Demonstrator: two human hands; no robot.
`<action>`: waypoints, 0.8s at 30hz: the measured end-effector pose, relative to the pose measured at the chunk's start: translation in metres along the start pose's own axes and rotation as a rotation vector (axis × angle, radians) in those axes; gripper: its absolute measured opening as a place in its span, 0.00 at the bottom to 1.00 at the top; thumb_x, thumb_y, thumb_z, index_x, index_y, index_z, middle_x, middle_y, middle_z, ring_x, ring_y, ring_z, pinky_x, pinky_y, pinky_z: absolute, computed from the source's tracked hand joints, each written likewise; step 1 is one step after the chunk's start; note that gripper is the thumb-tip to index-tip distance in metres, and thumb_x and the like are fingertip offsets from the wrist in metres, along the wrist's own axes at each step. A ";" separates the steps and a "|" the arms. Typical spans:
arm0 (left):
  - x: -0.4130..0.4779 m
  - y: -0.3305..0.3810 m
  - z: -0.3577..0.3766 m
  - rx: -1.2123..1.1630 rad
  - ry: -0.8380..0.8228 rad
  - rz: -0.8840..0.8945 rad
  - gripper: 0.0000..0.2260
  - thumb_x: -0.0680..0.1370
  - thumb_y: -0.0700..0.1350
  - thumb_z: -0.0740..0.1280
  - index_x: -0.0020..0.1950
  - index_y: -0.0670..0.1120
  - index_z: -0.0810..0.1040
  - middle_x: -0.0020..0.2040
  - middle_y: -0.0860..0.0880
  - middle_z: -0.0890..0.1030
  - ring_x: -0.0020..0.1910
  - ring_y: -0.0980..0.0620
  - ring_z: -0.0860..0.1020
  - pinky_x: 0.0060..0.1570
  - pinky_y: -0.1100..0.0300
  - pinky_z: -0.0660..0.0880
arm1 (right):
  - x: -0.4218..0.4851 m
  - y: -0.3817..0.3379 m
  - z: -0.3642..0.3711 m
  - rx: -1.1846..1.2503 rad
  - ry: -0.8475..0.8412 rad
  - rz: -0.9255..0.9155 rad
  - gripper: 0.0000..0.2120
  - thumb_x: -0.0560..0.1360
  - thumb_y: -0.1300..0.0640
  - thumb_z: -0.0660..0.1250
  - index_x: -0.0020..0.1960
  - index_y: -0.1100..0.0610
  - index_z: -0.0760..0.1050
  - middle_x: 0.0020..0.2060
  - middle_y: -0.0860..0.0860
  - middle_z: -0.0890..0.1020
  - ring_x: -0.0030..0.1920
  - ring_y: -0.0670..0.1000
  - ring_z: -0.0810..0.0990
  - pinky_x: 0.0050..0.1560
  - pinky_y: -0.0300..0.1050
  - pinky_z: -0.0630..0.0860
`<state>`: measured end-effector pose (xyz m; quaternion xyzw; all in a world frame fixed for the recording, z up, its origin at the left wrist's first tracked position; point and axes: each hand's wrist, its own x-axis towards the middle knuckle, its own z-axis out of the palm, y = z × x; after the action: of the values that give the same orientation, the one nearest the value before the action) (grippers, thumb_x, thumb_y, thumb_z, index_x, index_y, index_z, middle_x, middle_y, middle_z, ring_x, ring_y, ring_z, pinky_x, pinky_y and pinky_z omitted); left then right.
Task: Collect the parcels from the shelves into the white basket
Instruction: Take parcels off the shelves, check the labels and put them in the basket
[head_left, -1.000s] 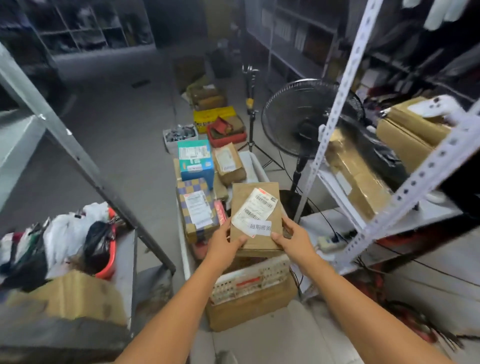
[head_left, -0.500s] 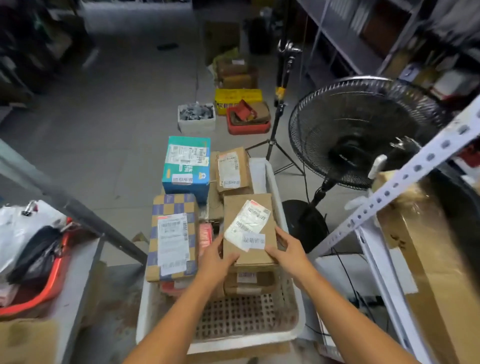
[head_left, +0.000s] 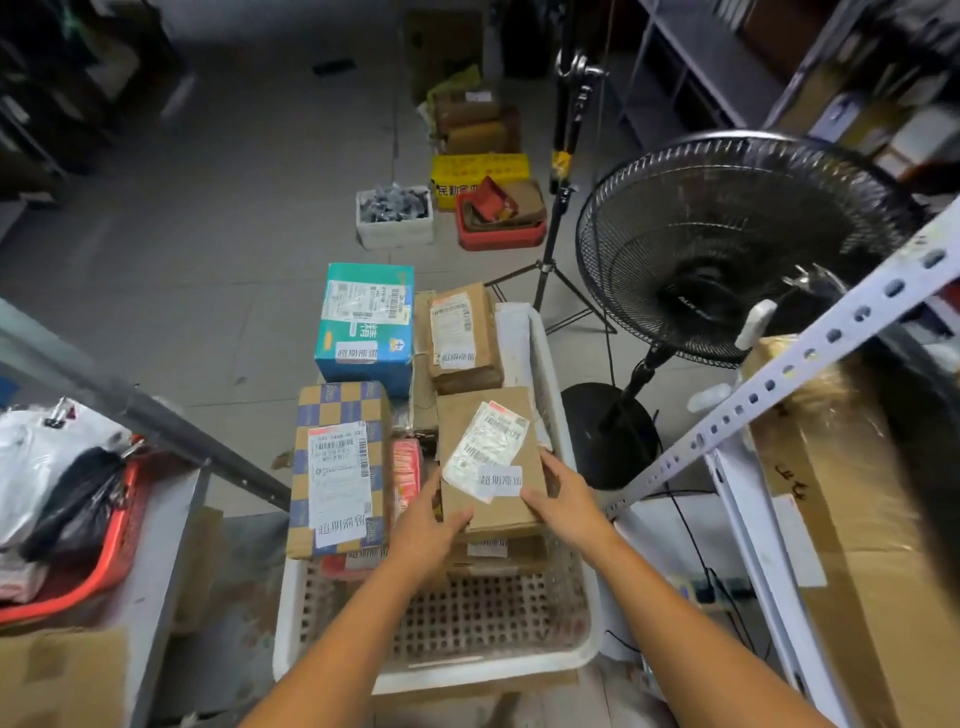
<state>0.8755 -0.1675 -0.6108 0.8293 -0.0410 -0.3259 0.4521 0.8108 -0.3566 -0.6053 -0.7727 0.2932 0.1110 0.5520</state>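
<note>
Landmark: white basket (head_left: 566, 415) on the floor, near end bare, far end stacked with parcels.
Left of basket: red tub (head_left: 111, 545) holding white and black bags.
Basket, left side: checkered box (head_left: 340, 467), label up; teal box (head_left: 366, 322) beyond it.
Left hand (head_left: 426, 525): fingers curled round the near-left corner of the brown parcel (head_left: 491, 457), thumb on top.
Brown parcel: flat on other parcels at the basket's right side, white labels up.
Right hand (head_left: 563, 499): fingers spread along the parcel's right edge, gripping.
Right of basket: black fan (head_left: 727, 249), then white shelf upright (head_left: 810, 353).
</note>
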 end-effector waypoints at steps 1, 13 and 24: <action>0.000 0.002 -0.005 0.044 -0.029 0.002 0.30 0.77 0.44 0.68 0.76 0.55 0.61 0.66 0.53 0.74 0.64 0.52 0.73 0.64 0.53 0.71 | -0.002 -0.005 -0.001 -0.074 0.014 0.002 0.29 0.76 0.56 0.67 0.74 0.45 0.64 0.62 0.43 0.77 0.59 0.43 0.74 0.61 0.39 0.70; -0.076 0.076 -0.053 0.708 -0.258 0.303 0.24 0.79 0.53 0.63 0.74 0.50 0.64 0.71 0.45 0.71 0.67 0.45 0.71 0.64 0.53 0.70 | -0.171 -0.037 -0.036 -0.474 0.236 0.205 0.22 0.80 0.50 0.60 0.72 0.56 0.66 0.68 0.55 0.73 0.64 0.57 0.74 0.59 0.50 0.74; -0.226 0.163 0.013 0.883 -0.323 0.639 0.20 0.79 0.53 0.62 0.70 0.52 0.69 0.64 0.48 0.77 0.59 0.47 0.76 0.57 0.54 0.74 | -0.399 -0.003 -0.093 -0.388 0.528 0.296 0.25 0.78 0.47 0.62 0.73 0.53 0.66 0.67 0.55 0.75 0.64 0.58 0.74 0.63 0.51 0.72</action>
<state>0.7284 -0.1908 -0.3752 0.8256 -0.4910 -0.2476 0.1267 0.4778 -0.3098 -0.3708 -0.8143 0.5078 0.0398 0.2784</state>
